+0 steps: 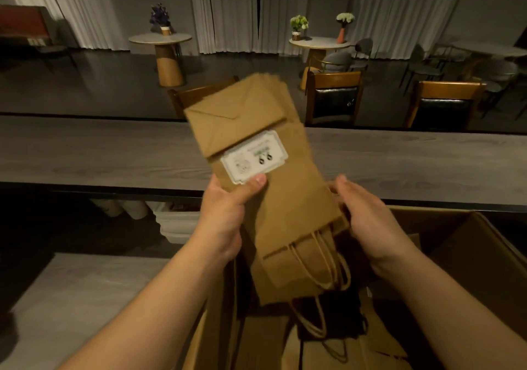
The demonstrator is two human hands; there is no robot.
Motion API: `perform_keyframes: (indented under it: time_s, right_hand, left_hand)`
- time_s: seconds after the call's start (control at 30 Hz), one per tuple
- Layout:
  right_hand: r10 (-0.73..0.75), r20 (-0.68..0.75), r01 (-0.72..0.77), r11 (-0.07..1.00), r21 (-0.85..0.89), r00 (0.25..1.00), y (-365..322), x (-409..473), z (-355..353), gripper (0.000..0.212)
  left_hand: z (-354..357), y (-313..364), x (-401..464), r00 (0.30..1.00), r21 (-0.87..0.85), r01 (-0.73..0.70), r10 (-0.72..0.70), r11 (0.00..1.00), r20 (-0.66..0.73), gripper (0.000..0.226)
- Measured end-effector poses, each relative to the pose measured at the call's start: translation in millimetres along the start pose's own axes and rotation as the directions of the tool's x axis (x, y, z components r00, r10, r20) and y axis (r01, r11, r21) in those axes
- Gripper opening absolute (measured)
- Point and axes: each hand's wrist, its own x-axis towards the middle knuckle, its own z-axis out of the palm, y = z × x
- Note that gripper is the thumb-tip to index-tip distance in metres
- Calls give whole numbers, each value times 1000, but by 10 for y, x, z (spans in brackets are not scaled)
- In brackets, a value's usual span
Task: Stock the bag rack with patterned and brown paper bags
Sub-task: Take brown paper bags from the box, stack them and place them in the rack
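I hold a stack of flat brown paper bags (pixel 285 204) upright in front of me, folded bottoms up and twine handles hanging down. A white label (pixel 253 157) is stuck on the front bag. My left hand (pixel 228 212) grips the stack's left edge with the thumb on the label. My right hand (pixel 368 215) holds the right edge, its fingers behind the bags. Under the stack stands an open cardboard box (pixel 467 244) with more brown bags (pixel 328 338) inside. No bag rack is in sight.
A long grey counter (pixel 99 153) runs across in front of me. Under it is a shelf with white containers (pixel 176 224). Beyond stand wooden chairs (pixel 333 98), round tables (pixel 159 38) with flower vases, and white curtains.
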Motion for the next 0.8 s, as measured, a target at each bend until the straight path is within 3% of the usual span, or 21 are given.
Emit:
perform_keyframes:
  time_s: [0.1,0.23,0.37,0.47,0.53,0.6,0.7,0.73,0.8]
  right_hand:
    - [71,-108,-60,993,98,992,42,1,-30,62]
    - [247,-184,-118,845,522,951,125,-7,28,72]
    - [354,-180,-97,641,762,918,137,-46,194,68]
    - [277,-136,-48,567,822,951,48,-84,257,65]
    - [203,-161,-8,643,766,966,13,-93,214,62]
    - [113,-239,60,786,615,965,19,-68,103,54]
    - [-89,-277,194,905,378,957,-30,-72,-28,44]
    - [-156,-211,220,920,325,965,-54,-82,-37,44]
    - [-236,70,227,966,124,969,-94,-109,-17,48]
  left_hand:
    - [-67,26,28,989,-227,15,-49,974,-142,41]
    - [-119,33,39,976,-439,28,-119,898,-182,49]
    - [-75,38,17,979,-332,8,-75,943,-188,49]
    - [-4,42,-26,991,-194,28,-53,981,-126,64]
    - [-12,56,-23,989,-184,30,-56,982,-136,69]
    - [-45,57,-4,987,-191,35,-64,981,-150,69]
    - [-23,28,-22,997,-79,62,-65,995,-32,57]
    - [2,-1,-32,998,9,59,-59,998,31,54]
    - [48,-50,-47,992,183,18,-40,983,120,50]
